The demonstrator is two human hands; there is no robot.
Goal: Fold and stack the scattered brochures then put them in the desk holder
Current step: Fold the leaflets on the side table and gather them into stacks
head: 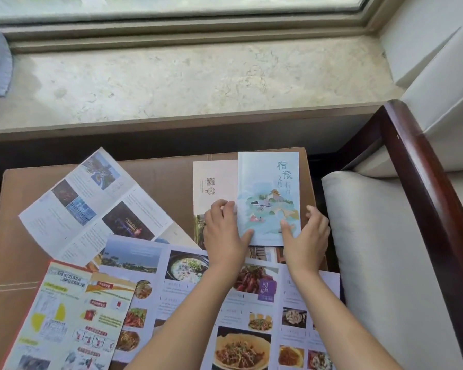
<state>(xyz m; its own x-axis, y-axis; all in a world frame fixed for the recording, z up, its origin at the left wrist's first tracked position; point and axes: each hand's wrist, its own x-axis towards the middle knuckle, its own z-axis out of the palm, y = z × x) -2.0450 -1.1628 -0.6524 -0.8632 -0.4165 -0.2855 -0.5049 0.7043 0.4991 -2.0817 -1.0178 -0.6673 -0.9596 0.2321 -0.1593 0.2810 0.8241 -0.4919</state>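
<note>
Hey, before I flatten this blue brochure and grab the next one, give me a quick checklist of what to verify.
1. Left grip and right grip both hold the blue brochure: ok.
2. Fold closed: the QR panel sticks out left of the cover: not ok.
3. Brochure rests on the box: ok.
4. Others folded: food brochure, orange leaflet and photo brochure lie open: not ok.
5. Holder location: not in view: cannot tell.
</note>
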